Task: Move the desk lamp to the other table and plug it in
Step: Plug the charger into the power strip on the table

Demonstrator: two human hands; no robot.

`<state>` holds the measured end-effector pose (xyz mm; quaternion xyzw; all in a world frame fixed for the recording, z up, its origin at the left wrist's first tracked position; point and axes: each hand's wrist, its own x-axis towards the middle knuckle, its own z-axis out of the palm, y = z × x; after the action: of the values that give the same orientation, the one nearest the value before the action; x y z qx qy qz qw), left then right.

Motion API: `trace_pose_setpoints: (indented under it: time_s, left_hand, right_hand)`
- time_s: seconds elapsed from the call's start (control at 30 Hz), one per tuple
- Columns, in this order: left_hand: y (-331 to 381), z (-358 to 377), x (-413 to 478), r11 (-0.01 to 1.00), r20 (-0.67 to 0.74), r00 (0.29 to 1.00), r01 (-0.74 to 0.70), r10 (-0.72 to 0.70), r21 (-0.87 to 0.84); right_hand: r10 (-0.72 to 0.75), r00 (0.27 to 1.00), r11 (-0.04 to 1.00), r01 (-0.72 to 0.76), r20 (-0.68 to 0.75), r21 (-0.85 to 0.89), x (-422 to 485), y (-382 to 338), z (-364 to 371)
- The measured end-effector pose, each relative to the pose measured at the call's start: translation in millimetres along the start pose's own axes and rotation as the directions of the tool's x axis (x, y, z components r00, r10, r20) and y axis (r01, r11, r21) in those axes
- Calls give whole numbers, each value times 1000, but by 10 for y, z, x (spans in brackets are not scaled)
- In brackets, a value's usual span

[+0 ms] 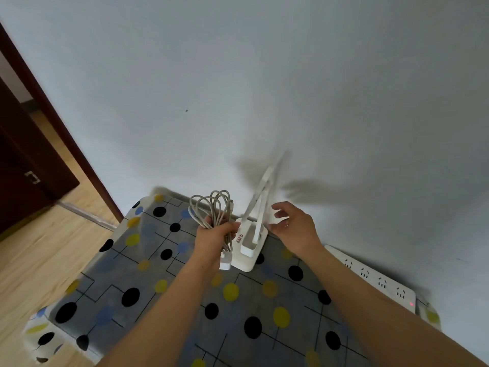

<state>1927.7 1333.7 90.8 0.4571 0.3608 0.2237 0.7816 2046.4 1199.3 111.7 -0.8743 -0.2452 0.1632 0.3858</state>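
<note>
A white desk lamp (250,243) stands at the back of a table covered with a grey dotted cloth (164,295), its thin folded arm rising toward the wall. My left hand (215,238) grips the lamp's coiled grey cable (211,207), loops sticking up above the fist and a white plug (225,262) hanging below it, close against the lamp base. My right hand (293,227) hovers just right of the lamp's arm, fingers spread and loosely bent, holding nothing.
A white power strip (375,280) with several sockets and a red light lies along the wall at the table's right. A pale wall stands right behind the table. A dark wooden door frame (60,133) and wood floor (34,255) lie to the left.
</note>
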Motion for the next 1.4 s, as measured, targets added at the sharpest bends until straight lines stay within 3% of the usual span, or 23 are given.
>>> trace_pose_setpoints:
  time_s: [0.2, 0.27, 0.43, 0.57, 0.67, 0.83, 0.97, 1.13, 1.3, 1.4]
  left_hand:
    - [-97, 288, -389, 967, 324, 946, -62, -22, 247]
    - [-150, 443, -496, 968, 380, 924, -55, -44, 245]
    - [-252, 804, -584, 998, 349, 935, 61, -58, 3]
    - [-337, 1117, -603, 960, 340, 925, 234, -170, -157]
    - [-385, 1313, -620, 926, 367, 902, 318, -229, -204]
    - [-524, 1513, -682, 843, 387, 851, 470, -354, -262]
    - [-633, 1568, -699, 812, 403, 822, 523, -401, -259]
    - [-724, 1423, -596, 866, 319, 827, 498, -463, -34]
    - [-937, 1240, -597, 806, 207, 786, 592, -583, 24]
    - [-1080, 1169, -626, 775, 126, 764, 622, -632, 114]
  right_hand:
    - [45, 999, 999, -45, -26, -18, -366, 299, -127]
    - [54, 997, 998, -55, -47, -9, -503, 419, -188]
    - [144, 989, 984, -140, -27, 112, -798, 662, -347]
    - [284, 934, 783, -357, 217, 510, -1052, 768, -470]
    - [272, 908, 716, -412, 318, 564, -1187, 896, -552]
    - [222, 935, 863, -321, 278, 391, -1211, 1061, -641]
    - [230, 940, 847, -321, 253, 423, -1191, 1155, -646]
    - [234, 950, 943, -274, 208, 189, -1142, 1341, -751]
    - [259, 926, 959, -280, 274, 43, -1110, 1430, -747]
    - [290, 891, 956, -256, 350, -140, -1150, 1486, -667]
